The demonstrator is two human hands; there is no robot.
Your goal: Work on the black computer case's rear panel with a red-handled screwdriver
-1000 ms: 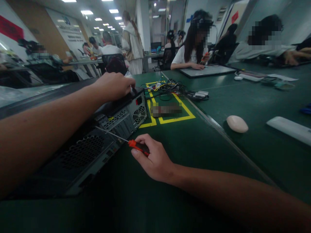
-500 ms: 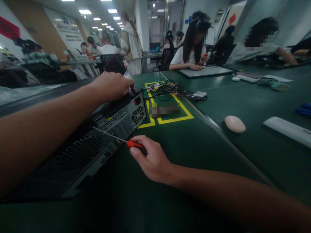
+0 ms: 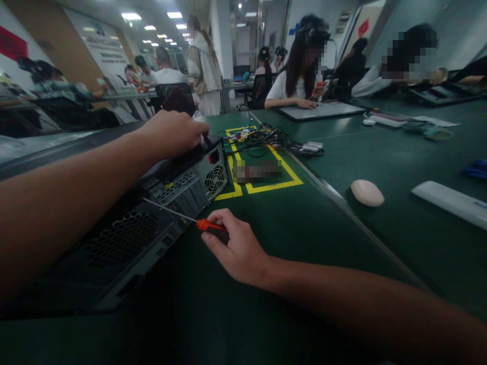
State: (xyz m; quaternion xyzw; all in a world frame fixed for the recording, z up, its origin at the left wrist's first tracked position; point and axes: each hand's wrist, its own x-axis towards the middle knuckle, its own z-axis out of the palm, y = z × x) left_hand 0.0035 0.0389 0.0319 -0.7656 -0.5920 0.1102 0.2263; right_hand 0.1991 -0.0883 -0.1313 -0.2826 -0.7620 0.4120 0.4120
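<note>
A black computer case (image 3: pixel 178 233) lies tilted across the left of the green table, its rear panel with a fan grille and slots facing right. My left hand (image 3: pixel 173 133) is closed over the top edge, bent fingers pressing near the far rear corner; some of them are hidden. In my right hand (image 3: pixel 239 247) is a screwdriver (image 3: pixel 213 229) with a red and black handle, fingers wrapped round it. Its thin shaft points left, the tip at the upper edge of the rear panel. Any screw there is too small to make out.
Tangled cables (image 3: pixel 270 137) and a pixelated object (image 3: pixel 256 172) lie around yellow tape (image 3: pixel 274 187) beyond the case. Right of a table seam are a pale rounded object (image 3: pixel 367 193) and a long white object (image 3: pixel 449 203). Across the table a person (image 3: pixel 300 76) works at a flat panel.
The view has shifted very slightly. My right hand has turned a little around the screwdriver handle, showing more of its dark part. My left hand stays on the case.
</note>
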